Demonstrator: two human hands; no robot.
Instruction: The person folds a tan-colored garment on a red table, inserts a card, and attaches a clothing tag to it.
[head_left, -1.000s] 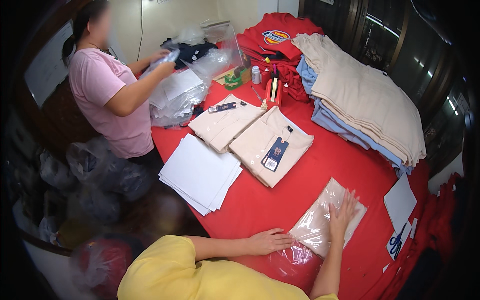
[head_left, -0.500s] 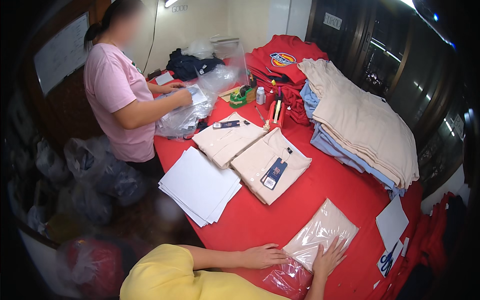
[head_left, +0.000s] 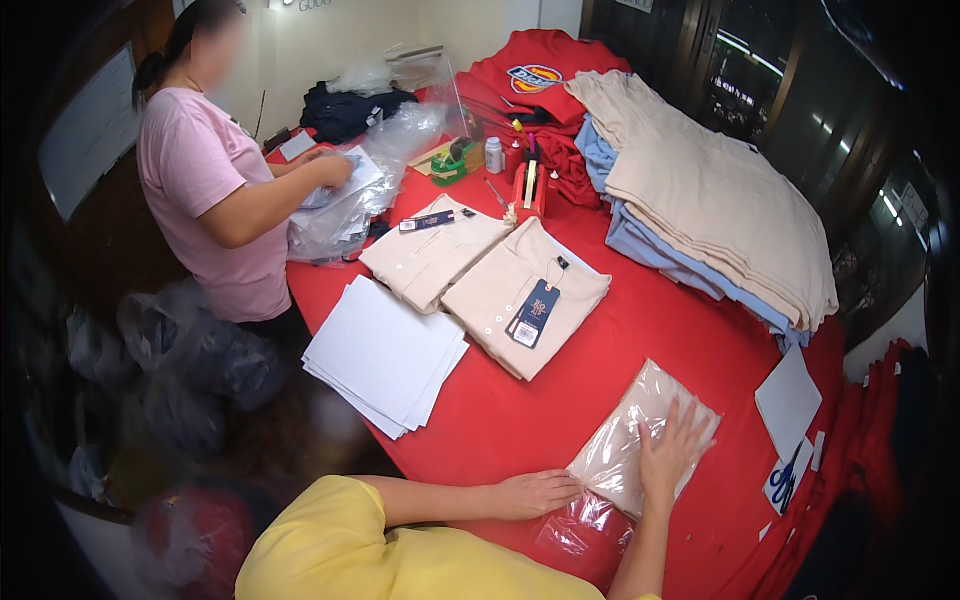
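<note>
A red-covered desk [head_left: 520, 425] takes up the middle of the room, with a cream wall [head_left: 335, 55] behind it and a white upright strip [head_left: 558, 14] next to dark, glossy panes [head_left: 805, 110] at the right. Bright streaks of light [head_left: 765, 64] show in those panes, while at the left a whitish board [head_left: 85, 135] stands against dark brown woodwork [head_left: 151, 30], and the floor [head_left: 300, 430] lies in deep shadow

Pale lettering crosses the bright emblem [head_left: 535, 79] on a red garment [head_left: 486, 85]. A navy hang tag [head_left: 534, 312] on a folded beige shirt [head_left: 490, 290] carries light lettering above a white label [head_left: 525, 333]; print on the second navy tag [head_left: 427, 221] is too small to read. Dark capitals [head_left: 315, 5] mark the pale wall [head_left: 360, 40].
</note>
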